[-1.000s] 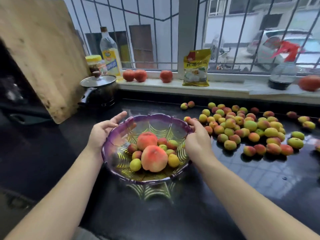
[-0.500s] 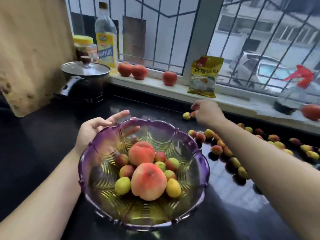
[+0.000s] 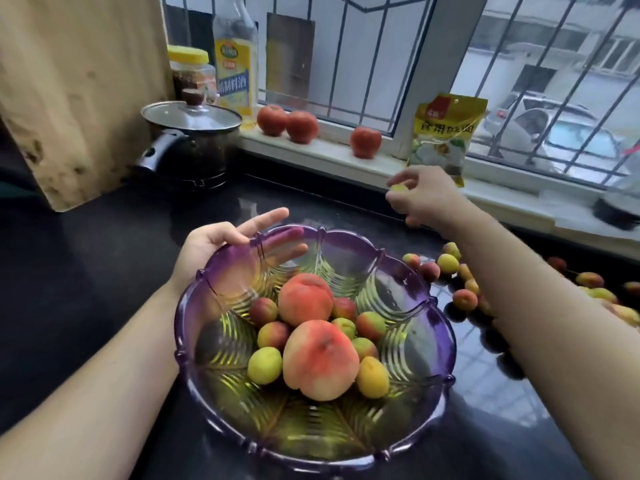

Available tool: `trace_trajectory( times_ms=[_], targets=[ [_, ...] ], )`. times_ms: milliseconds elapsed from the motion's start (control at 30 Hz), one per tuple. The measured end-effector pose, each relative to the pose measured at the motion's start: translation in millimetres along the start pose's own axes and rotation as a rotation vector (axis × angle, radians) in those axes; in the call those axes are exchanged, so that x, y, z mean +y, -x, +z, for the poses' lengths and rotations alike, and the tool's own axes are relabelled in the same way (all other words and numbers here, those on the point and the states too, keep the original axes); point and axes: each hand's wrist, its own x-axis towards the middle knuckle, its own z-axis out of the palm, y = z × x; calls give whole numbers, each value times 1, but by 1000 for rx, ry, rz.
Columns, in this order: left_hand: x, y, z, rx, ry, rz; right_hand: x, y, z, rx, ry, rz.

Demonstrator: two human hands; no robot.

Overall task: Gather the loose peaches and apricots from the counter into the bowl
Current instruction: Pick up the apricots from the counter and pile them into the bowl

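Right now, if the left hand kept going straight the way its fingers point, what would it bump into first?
The left hand rests against the far left side of the bowl, fingers pointing right along it. Going straight on, it would probably meet the right hand holding an apricot, though depth is hard to judge.

Glossy translucent bowl [image 3: 194, 299] (ribbed) on polished black counter [image 3: 104, 237] — rough wooden board [image 3: 79, 81].

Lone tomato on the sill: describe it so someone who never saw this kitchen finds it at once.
Start at the windowsill behind the black counter. Between the lidded pot on the left and the yellow packet on the right, three red tomatoes sit along the sill. Two touch as a pair; the lone tomato stands apart to their right, nearest the packet.
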Motion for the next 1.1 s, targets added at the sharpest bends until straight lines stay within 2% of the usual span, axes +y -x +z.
trace_trajectory(
  times_ms=[67,100,133,200,267,333,433,633,833,1000,1100],
  targets=[
    [-3,0,-3,-19,-4,21,-18,52,-29,-95,-388,-43],
    [-3,1,-3,11,-11,15,-26,77,-40,-178,-511,-84],
    [-3,3,-1,36,-12,22,-33,98,-46,-246,-522,-133],
    [-5,1,-1,35,-30,31,-39,119,-46,-286,-257,-252],
    [-7,2,3,29,-45,56,-43,120,-32,-217,18,-330],
    [-9,2,5,41,-43,46,-46,117,-16,-210,149,-355],
    [-9,2,5,40,-35,27,-41,116,3,-295,327,-377],
    [-9,0,2,-8,-45,35,-36,119,10,-395,648,-354],
    [-9,-2,1,-1,-53,29,-43,124,15,-442,725,-254],
    [-9,-1,-2,-18,-69,39,-45,125,16,-453,723,-261],
    [-10,0,-3,-61,-86,48,-46,124,1,-406,583,-270]
  ],
)
